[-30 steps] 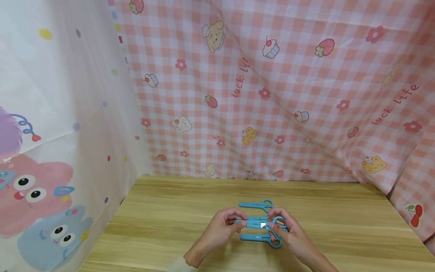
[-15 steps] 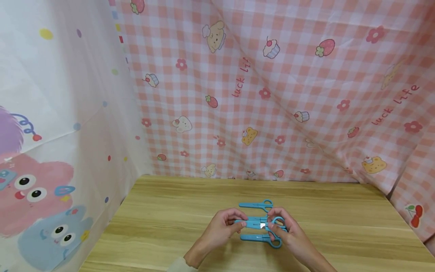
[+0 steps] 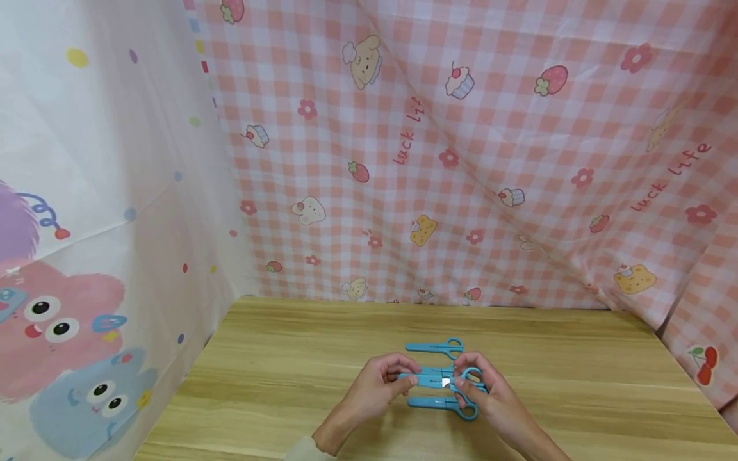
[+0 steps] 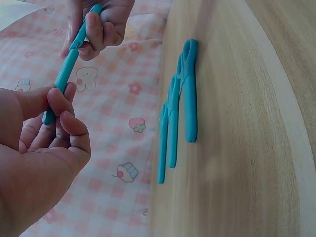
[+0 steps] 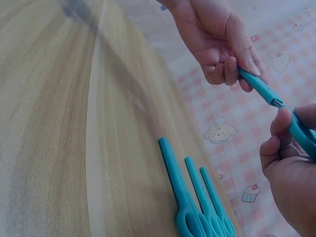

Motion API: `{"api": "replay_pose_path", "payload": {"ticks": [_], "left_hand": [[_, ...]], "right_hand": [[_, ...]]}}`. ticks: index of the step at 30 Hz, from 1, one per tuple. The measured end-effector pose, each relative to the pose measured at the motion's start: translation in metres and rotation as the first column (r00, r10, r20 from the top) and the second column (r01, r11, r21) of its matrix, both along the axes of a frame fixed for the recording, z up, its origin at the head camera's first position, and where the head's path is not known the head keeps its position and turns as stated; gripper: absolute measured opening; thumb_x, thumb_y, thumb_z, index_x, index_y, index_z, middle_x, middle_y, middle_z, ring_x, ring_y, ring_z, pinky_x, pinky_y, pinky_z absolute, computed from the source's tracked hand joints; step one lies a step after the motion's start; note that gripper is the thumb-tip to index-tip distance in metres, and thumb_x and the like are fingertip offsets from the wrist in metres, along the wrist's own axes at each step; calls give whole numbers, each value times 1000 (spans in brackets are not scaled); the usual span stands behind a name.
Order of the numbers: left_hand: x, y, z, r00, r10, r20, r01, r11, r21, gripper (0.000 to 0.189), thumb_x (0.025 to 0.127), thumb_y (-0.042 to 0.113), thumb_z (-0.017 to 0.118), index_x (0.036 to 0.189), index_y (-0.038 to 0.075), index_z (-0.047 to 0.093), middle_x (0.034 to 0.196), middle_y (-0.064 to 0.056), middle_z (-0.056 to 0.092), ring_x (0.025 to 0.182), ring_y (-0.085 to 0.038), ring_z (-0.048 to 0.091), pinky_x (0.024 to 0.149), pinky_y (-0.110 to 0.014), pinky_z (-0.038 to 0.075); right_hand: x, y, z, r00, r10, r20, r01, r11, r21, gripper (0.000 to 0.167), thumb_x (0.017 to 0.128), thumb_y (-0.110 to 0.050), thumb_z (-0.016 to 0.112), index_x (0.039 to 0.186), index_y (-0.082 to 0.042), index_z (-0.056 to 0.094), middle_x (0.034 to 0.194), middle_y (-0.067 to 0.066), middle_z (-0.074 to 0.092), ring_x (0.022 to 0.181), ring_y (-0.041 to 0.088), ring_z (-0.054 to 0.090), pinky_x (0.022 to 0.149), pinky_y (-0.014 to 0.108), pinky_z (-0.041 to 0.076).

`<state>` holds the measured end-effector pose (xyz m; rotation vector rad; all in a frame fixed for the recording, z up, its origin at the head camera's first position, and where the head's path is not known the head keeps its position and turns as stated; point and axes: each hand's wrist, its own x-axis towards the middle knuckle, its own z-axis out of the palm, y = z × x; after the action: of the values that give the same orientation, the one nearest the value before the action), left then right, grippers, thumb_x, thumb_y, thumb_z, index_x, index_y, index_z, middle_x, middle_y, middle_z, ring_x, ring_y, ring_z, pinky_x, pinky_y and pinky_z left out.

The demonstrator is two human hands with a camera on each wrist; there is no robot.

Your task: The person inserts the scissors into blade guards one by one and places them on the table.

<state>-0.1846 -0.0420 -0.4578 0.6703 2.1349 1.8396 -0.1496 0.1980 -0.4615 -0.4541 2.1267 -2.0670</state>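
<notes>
My left hand (image 3: 377, 385) pinches the tip end of a blue blade cover (image 3: 429, 380) between thumb and fingers. The cover sits over the blades of a pair of blue scissors (image 5: 302, 133), whose handles my right hand (image 3: 489, 392) grips. A short strip of metal blade (image 5: 278, 102) shows between cover and handles in the right wrist view. Both hands hold this pair above the table. Below it lie three more covered blue scissors, side by side: a far pair (image 3: 434, 347), a middle pair (image 4: 173, 123) partly hidden in the head view, and a near pair (image 3: 441, 403).
The wood-grain table (image 3: 277, 384) spreads to both sides of the hands. A pink checked cloth (image 3: 403, 192) hangs behind its far edge, and a white cloth with cartoon prints (image 3: 144, 256) hangs along the left.
</notes>
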Motion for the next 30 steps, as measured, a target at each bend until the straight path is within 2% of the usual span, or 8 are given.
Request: {"api": "replay_pose_path", "payload": {"ticks": [6,18,26,30], "left_hand": [[0,1,-1,1000,-4,-6,4,1000,-1,20,95,7,65,110,-6,65,93,-15,71,71,-11,59,64,-21,50],[0,3,-2,1000,-6,3,6,1000,16,17,94,5,66,107,-5,66,92,-20,70,68,-6,58,63,-21,50],[1,3,-4,1000,-11,10,11,1000,11,16,94,5,65,107,-5,67,96,-29,67,68,-6,58,63,-20,49],[2,5,-4,1000,-2,15,2,1000,8,15,94,6,66,106,-3,68,96,-29,67,68,-8,59,62,-21,49]], "right_hand": [[1,-1,0,1000,-17,-7,17,1000,-3,21,102,-16,56,118,-6,45,107,10,47,74,13,57,66,28,52],[1,-2,-3,1000,-15,-10,15,1000,12,22,103,-17,54,119,-5,44,104,11,47,73,12,55,65,28,50],[2,-3,-4,999,-19,-35,20,1000,17,23,102,-17,55,118,-4,44,105,11,47,71,11,55,64,29,50],[2,-3,-5,999,-15,-40,15,1000,16,22,102,-17,55,117,-4,44,105,12,46,71,11,54,64,29,50]]}}
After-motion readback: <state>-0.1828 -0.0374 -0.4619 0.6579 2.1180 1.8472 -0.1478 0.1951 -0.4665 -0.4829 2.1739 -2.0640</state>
